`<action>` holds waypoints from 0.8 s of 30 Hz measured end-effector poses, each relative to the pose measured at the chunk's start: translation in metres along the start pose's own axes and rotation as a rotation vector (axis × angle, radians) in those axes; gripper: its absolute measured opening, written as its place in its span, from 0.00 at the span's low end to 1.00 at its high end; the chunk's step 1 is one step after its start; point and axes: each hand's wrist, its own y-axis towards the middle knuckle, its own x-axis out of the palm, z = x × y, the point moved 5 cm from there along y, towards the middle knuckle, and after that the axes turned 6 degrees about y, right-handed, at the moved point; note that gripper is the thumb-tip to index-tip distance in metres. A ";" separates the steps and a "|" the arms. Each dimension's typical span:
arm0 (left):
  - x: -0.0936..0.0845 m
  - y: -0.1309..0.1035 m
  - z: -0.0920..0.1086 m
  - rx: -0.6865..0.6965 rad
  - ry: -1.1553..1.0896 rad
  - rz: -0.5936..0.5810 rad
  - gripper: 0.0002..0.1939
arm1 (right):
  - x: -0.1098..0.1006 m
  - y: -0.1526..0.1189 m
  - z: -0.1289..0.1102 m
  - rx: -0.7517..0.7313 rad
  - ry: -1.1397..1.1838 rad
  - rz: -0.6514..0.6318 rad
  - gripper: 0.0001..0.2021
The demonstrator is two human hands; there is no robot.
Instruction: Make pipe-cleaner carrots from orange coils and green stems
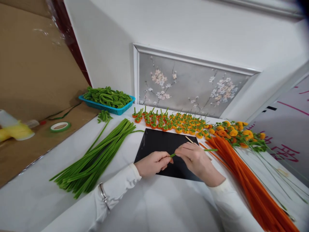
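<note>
Over a black mat (154, 141), my left hand (153, 163) and my right hand (195, 159) pinch a green pipe cleaner (173, 155) between them. Only a short bit of it shows in the gap between my fingertips. Another green length pokes out to the right, beyond my right hand; whether it is the same piece I cannot tell. A thin pale stick (189, 139) lies at the mat's far right, partly behind my right hand. Loose orange pipe cleaners (243, 174) lie in a long bundle beside my right arm, and a bundle of green pipe cleaners (96, 161) lies left of the mat.
A blue basket (120, 110) of bent green pieces stands at the back left. Rows of small orange and yellow flower heads (166, 122) line the table behind the mat. Stemmed flowers (241, 130) lie at the right. Green tape (60, 126) rests on cardboard at the left.
</note>
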 end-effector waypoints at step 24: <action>-0.007 0.001 -0.001 -0.115 -0.752 0.155 0.10 | -0.016 0.009 -0.022 0.009 -0.035 0.318 0.09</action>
